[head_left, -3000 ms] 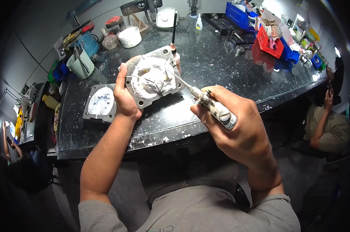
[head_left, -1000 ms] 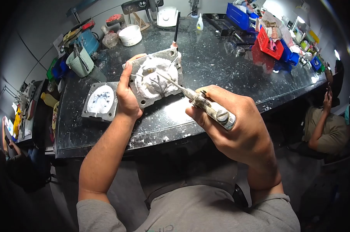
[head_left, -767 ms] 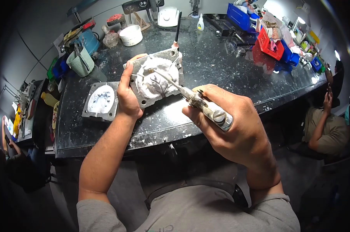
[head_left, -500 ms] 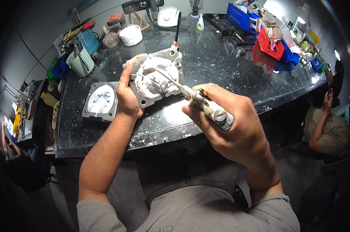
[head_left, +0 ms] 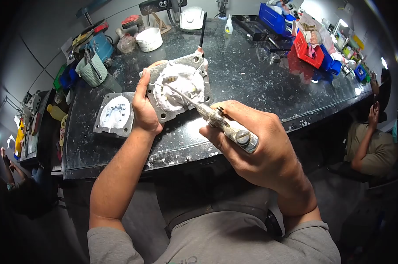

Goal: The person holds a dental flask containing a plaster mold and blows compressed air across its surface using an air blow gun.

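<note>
A few letters are running across the chest of the grey shirt, but the bottom edge is cutting them off, so the word is staying unreadable; the small white bottle at the back is wearing a yellowish label too tiny to make out. The person's two hands are working apart: the left hand is clamping the side of a grey metal frame, holding it tilted above the tabletop, and its fingers are partly disappearing behind the metal. White plaster is filling that frame, with a small brownish-gold patch showing in its hollow. The right hand is closing around the handle of a slim-nosed metal tool, whose tip is pointing into the plaster; whether it is touching, I cannot tell. A second metal frame, holding a white oval with darker hollows, is lying on the tabletop just left of the left hand. Farther back, a pale green cup is holding upright tools, a white tub is standing with its contents hard to see, a red bin is carrying pink and tan pieces, and a blue bin is holding a jumble that is blurring together.
</note>
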Available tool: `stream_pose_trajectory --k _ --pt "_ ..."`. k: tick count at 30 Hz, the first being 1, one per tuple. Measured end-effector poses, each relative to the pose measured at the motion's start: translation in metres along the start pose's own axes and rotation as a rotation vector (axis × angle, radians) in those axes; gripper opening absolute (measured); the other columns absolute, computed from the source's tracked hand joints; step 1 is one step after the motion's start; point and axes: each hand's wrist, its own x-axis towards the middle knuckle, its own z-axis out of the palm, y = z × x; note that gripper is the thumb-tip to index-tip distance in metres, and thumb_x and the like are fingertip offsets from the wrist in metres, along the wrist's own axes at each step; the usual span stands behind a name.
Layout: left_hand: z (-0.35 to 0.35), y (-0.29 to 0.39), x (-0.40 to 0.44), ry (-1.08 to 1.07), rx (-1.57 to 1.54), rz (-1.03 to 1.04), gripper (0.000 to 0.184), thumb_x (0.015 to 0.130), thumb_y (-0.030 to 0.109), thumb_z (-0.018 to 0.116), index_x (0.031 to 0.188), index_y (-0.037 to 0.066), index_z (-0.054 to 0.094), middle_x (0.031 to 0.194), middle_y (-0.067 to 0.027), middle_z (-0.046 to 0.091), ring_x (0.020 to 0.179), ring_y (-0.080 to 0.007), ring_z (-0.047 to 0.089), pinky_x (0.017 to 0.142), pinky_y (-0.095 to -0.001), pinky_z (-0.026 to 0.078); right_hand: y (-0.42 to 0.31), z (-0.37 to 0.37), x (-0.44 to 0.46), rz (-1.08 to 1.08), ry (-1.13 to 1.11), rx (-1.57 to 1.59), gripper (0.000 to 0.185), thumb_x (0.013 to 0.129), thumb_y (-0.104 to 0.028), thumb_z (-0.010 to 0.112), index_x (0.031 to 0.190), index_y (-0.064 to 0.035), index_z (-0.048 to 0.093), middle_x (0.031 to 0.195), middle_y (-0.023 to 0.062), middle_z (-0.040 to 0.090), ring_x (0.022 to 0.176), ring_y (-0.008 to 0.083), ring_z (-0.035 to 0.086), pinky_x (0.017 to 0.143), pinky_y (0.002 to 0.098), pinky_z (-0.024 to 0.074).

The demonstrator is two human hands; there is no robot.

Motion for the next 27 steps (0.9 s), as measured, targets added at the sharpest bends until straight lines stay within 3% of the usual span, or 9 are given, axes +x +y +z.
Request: stream_pose_trajectory --k 15,18,21,27 --pt "-0.0012 -0.0012 0.0006 0.006 -0.003 0.003 0.054 0.113 0.046 0.043 0.139 0.003 0.06 0.128 -0.0176 0.072 0.117 -0.0296 0.073 0.104 -0.0444 0.059 0.0009 -0.0004 -0.0008 -0.038 -0.047 0.025 0.019 0.097 0.002 0.072 0.116 0.0033 0.07 0.099 0.0143 0.075 0.086 0.0174 0.076 0.074 0.031 0.0576" --pt "-0.0002 0.0002 -0.0005 0.016 -0.03 -0.009 0.054 0.113 0.046 0.043 0.139 0.002 0.06 0.128 -0.0179 0.072 0.117 -0.0298 0.073 0.104 -0.0449 0.06 0.0032 0.0014 0.0001 -0.088 0.042 -0.032 0.018 0.097 0.0 0.073 0.115 0.0023 0.071 0.096 0.0136 0.075 0.083 0.0166 0.075 0.073 0.0315 0.0571" --pt "-0.0006 0.0013 -0.0007 0.014 -0.033 -0.011 0.054 0.113 0.046 0.043 0.139 0.002 0.06 0.128 -0.0179 0.073 0.117 -0.03 0.074 0.104 -0.0452 0.06 -0.0017 -0.0018 -0.0017 0.016 -0.031 0.036 0.018 0.097 -0.001 0.074 0.115 0.0023 0.071 0.092 0.0132 0.075 0.083 0.0163 0.075 0.073 0.0315 0.0572" --pt "-0.0009 0.0 0.0002 -0.004 -0.024 0.002 0.054 0.113 0.046 0.043 0.139 0.002 0.061 0.128 -0.0181 0.073 0.116 -0.0303 0.074 0.103 -0.0447 0.06 0.0004 0.0007 -0.0006 0.028 -0.008 -0.005 0.018 0.097 -0.002 0.074 0.115 0.0012 0.071 0.091 0.014 0.075 0.083 0.0165 0.076 0.073 0.0324 0.0575"
